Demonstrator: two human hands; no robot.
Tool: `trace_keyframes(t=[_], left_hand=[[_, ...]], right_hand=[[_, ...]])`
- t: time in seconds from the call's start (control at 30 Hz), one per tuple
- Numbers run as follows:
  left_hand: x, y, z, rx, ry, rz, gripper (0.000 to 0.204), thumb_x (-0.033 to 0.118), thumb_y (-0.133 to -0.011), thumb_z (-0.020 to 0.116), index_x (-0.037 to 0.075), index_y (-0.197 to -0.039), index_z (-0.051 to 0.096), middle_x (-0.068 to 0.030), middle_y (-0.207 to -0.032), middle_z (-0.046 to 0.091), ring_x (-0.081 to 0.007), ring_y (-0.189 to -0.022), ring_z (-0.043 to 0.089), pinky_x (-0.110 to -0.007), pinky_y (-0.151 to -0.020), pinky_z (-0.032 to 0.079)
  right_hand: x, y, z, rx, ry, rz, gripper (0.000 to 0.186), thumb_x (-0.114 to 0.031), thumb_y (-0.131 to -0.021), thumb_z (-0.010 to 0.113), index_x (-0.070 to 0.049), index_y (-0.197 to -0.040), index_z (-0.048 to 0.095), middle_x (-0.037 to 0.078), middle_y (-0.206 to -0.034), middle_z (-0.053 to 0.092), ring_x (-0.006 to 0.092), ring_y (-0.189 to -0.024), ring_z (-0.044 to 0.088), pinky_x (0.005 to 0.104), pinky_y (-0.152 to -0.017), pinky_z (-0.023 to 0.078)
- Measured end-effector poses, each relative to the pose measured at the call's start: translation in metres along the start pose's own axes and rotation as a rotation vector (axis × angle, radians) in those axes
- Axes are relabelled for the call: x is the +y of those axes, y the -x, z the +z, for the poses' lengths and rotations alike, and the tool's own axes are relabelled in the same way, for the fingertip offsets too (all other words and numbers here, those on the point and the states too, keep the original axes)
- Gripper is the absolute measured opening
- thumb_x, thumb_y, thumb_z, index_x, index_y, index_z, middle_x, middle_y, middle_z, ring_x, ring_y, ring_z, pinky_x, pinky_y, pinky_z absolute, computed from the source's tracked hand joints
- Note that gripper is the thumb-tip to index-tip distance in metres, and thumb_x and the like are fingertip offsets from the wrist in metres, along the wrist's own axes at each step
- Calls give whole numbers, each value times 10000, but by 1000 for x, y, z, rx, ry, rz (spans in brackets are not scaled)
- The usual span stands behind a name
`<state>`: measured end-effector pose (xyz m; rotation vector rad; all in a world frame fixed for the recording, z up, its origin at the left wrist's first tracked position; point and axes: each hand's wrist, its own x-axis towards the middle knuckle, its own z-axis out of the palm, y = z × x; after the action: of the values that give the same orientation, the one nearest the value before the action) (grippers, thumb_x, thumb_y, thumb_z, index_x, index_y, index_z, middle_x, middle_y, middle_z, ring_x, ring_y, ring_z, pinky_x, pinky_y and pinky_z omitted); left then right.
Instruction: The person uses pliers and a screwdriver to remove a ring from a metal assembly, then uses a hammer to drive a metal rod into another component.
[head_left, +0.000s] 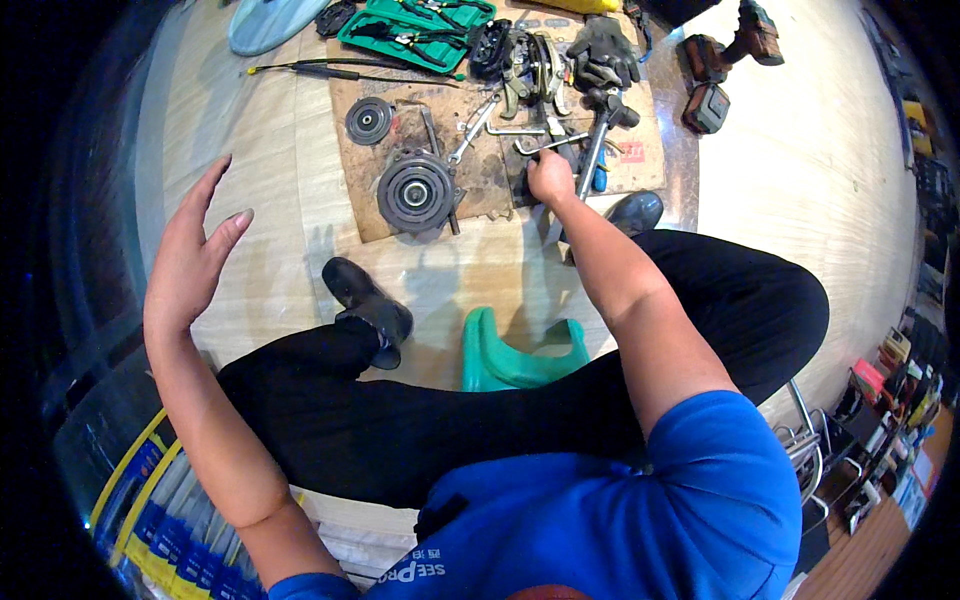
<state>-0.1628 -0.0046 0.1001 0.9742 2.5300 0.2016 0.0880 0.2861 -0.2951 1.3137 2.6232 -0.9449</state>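
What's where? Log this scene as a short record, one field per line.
Left hand: raised, open, empty
Right hand: beside a hammer-shaped tool; grip unclear
On the cardboard: large pulley-like part, smaller disc
Upper left: green tool case, open
Upper right: cordless drill, off the cardboard
Lower centre: green stool, partly hidden

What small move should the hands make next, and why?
Probably lift the bent silver tool with the right hand: that hand is down right beside it, though any grip is hidden, while the left hand is open, well apart.
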Motion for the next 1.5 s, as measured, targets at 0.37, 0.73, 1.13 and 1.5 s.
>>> trace_keyframes(t=[0.37, 0.73, 1.13, 1.5], left_hand=[[-7, -4, 1, -49, -20, -54, 638, 282, -915, 620, 108, -1480, 379, -151, -1498, 423, -371, -1372, 393, -436, -1134, 317], [-12, -3, 2, -74, -24, -55, 633, 267, -919, 618, 77, -1474, 380, -171, -1498, 416, -339, -1375, 400, -433, -1136, 313], [-7, -7, 9, -54, -1, -66, 624, 286, -896, 661, 102, -1446, 432, -180, -1427, 498, -338, -1331, 455, -413, -1113, 345], [-10, -1, 4, -86, -19, -87, 633, 301, -920, 627, 119, -1477, 385, -179, -1490, 425, -384, -1358, 407, -438, -1119, 331]], right_hand=[[-11, -14, 19, -8, -32, -37, 239, -200, -860, 598, 7, -966, 651, 270, -950, 665, 435, -938, 632, 511, -861, 492], [-53, -28, 29, -84, 24, -116, 247, -216, -891, 575, -14, -1018, 639, 261, -960, 662, 414, -950, 638, 493, -841, 515], [-95, -29, 48, -407, 227, -334, 325, -78, -905, 477, -69, -1226, 525, 228, -1106, 645, 374, -1027, 650, 467, -846, 539], [-86, -16, 41, -377, 302, -216, 320, -93, -910, 490, -45, -1221, 546, 218, -1125, 633, 364, -1027, 654, 449, -842, 545]])
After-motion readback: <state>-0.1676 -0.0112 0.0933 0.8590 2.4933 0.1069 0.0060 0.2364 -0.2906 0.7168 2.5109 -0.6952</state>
